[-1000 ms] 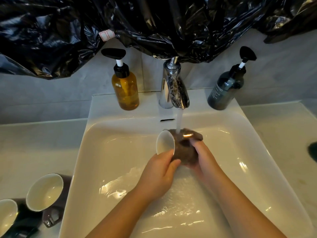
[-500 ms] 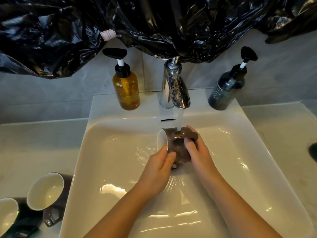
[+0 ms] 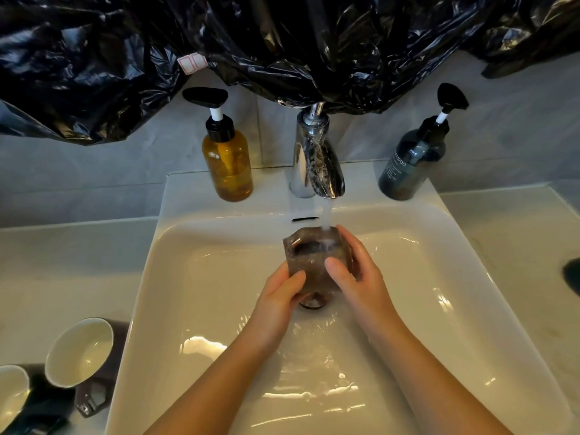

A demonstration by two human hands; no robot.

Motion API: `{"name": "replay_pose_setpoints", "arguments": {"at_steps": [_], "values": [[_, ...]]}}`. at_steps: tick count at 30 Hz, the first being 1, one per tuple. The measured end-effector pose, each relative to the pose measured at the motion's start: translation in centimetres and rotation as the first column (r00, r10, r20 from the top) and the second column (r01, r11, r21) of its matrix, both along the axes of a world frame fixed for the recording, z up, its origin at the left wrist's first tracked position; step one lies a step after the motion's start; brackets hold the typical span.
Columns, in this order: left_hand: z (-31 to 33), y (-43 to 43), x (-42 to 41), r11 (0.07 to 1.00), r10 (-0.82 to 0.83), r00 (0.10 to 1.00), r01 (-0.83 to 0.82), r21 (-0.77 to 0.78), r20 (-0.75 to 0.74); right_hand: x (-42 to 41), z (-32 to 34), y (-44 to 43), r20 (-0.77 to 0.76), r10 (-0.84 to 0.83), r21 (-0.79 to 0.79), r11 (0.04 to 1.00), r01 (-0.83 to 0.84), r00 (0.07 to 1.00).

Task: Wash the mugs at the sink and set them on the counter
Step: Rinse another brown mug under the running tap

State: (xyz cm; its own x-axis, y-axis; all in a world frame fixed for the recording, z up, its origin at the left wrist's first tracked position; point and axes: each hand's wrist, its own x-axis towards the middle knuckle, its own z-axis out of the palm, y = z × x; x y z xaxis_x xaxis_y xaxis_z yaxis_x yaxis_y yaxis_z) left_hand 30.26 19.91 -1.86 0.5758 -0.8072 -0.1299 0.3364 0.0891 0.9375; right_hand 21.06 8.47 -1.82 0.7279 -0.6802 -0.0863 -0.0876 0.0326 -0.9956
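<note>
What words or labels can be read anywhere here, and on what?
"AMPOO": on the dark bottle, its first letters not legible; the smaller lines beneath are too small to read.
The sticker on the black plastic: nothing readable.
The amber bottle: no label shows.

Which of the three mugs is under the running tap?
The brown mug gripped by the left hand and right hand; the other two sit on the counter.

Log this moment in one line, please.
mug: under faucet stream | left hand: grips mug | right hand: grips mug | counter: two mugs
</note>
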Motion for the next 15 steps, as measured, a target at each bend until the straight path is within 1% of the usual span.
{"name": "replay_pose_setpoints", "arguments": {"at_steps": [2, 5, 9, 12, 14, 15], "values": [[0.1, -0.1, 0.2, 1.0, 0.011, 0.998, -0.012, -0.019, -0.067, 0.0, 0.2, 0.1, -0.001, 0.006, -0.016, 1.0, -0.006, 1.0], [0.4, -0.3, 0.7, 0.996, 0.025, 0.968, -0.046, -0.078, -0.249, 0.0, 0.2, 0.2, 0.002, 0.013, -0.013, 1.0, -0.013, 1.0], [1.0, -0.6, 0.7, 0.989, 0.102, 0.885, -0.138, -0.047, -0.454, -0.1, 0.5, 0.3, -0.017, 0.046, -0.158, 0.986, -0.048, 0.999], [1.7, -0.4, 0.9, 0.987, 0.084, 0.826, -0.146, -0.067, -0.557, -0.2, 0.8, 0.1, 0.003, 0.033, -0.279, 0.96, -0.03, 0.999], [1.8, -0.2, 1.1, 0.978, 0.098, 0.778, -0.191, -0.085, -0.62, -0.3, 0.9, 0.1, 0.011, 0.026, -0.316, 0.949, -0.021, 1.0], [1.8, -0.2, 1.2, 0.971, 0.112, 0.752, -0.222, -0.089, -0.65, -0.3, 0.9, 0.1, 0.019, 0.031, -0.31, 0.951, -0.023, 0.999]]}}
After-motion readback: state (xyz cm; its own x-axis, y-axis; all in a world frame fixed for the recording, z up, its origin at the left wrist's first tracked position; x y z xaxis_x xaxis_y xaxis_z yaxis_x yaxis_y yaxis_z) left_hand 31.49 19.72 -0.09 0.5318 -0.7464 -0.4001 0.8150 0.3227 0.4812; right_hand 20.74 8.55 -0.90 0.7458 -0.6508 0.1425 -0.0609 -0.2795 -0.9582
